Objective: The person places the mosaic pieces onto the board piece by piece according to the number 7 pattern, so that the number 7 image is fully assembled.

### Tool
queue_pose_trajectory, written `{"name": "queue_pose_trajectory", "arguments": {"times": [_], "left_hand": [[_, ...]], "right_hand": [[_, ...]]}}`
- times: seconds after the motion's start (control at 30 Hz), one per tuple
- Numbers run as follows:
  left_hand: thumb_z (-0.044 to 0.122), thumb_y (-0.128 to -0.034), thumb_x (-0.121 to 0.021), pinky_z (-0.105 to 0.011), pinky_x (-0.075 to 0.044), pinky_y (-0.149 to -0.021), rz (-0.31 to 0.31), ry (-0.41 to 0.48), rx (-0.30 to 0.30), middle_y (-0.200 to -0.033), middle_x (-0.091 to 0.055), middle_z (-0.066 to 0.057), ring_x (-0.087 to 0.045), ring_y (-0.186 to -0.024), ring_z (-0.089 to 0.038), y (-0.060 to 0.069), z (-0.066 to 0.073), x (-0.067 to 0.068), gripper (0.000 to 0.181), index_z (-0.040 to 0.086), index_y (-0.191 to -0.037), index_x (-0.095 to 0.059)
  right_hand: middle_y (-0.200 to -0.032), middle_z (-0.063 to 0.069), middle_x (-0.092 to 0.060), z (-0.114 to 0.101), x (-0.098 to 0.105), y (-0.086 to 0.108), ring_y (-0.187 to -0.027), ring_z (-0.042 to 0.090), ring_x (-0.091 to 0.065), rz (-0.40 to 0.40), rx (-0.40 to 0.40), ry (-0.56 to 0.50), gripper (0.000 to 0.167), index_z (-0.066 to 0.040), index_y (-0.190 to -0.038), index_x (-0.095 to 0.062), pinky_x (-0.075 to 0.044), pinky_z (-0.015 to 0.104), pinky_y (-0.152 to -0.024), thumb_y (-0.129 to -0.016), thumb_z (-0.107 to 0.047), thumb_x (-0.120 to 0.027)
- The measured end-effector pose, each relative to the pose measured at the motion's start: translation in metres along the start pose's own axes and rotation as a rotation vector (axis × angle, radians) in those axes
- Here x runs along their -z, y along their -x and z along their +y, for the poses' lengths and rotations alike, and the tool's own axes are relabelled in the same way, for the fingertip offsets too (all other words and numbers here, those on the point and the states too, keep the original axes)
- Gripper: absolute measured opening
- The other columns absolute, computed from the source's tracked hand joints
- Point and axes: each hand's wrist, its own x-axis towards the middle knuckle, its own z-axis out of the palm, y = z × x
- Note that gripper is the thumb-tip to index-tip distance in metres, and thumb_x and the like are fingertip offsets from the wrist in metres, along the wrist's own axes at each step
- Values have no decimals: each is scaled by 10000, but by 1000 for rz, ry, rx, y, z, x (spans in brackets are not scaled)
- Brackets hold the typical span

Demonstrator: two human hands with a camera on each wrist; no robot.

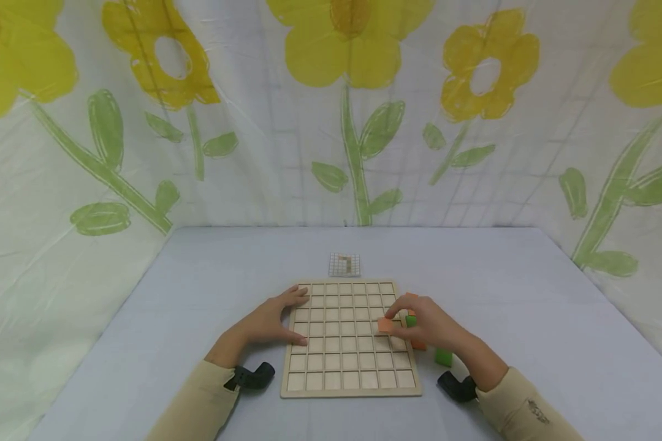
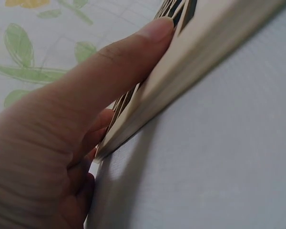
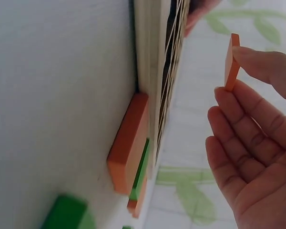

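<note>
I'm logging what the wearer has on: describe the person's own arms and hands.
The person wears beige sleeves and, at each wrist, a black, bent device. A dark marking on the right sleeve is too small to make out. The left hand and right hand wear no gloves; no cables show.

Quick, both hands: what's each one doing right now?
Left hand: open, thumb and fingers spread, resting on the board's left edge.
Right hand: closed, pinching an orange tile.
</note>
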Motion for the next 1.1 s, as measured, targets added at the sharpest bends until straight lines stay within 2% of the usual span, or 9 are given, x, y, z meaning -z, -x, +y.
{"name": "queue_pose_trajectory", "arguments": {"times": [0.17,0.3,0.5,0.73,1.1], "left_hand": [[531,-603,-811,-502,-189,-1162,-14,5,6,-1533,-284,29,-141,-1454,-227,0,1,0,950,129,-1384,-448],[524,-601,-815,-503,-189,-1162,-17,8,9,-1536,-278,23,-137,-1454,-232,1,1,0,954,128,-1386,-445],[517,-597,-819,-484,-192,-1165,-13,0,12,-1532,-287,28,-138,-1455,-221,1,2,1,949,127,-1381,-451],[511,-593,-824,-491,-193,-1164,-15,-1,4,-1531,-292,16,-139,-1454,-232,1,2,1,948,122,-1376,-458],[512,-607,-817,-498,-189,-1164,-21,4,7,-1534,-285,25,-133,-1455,-229,1,3,2,933,137,-1380,-454]], "right_hand": [[-991,-41,-679,-6,-4,-13,-985,194,-622,-2,9,-3,162,-159,-952,-674,-519,420,-851,-802,-188,-729],[-1011,-19,-680,-11,-7,-25,-1022,220,-617,-6,-18,-23,183,-141,-969,-673,-520,421,-869,-798,-172,-730],[-1025,27,-681,-16,-9,-39,-1059,277,-605,21,-33,-73,201,-121,-989,-680,-502,486,-898,-802,-174,-728],[-1038,19,-684,-18,-16,-54,-1065,265,-608,-4,-32,-108,189,-126,-993,-685,-505,462,-910,-822,-204,-712],[-1068,62,-685,-28,-24,-82,-1095,280,-599,0,-38,-130,202,-98,-999,-693,-489,479,-936,-824,-197,-708]]}}
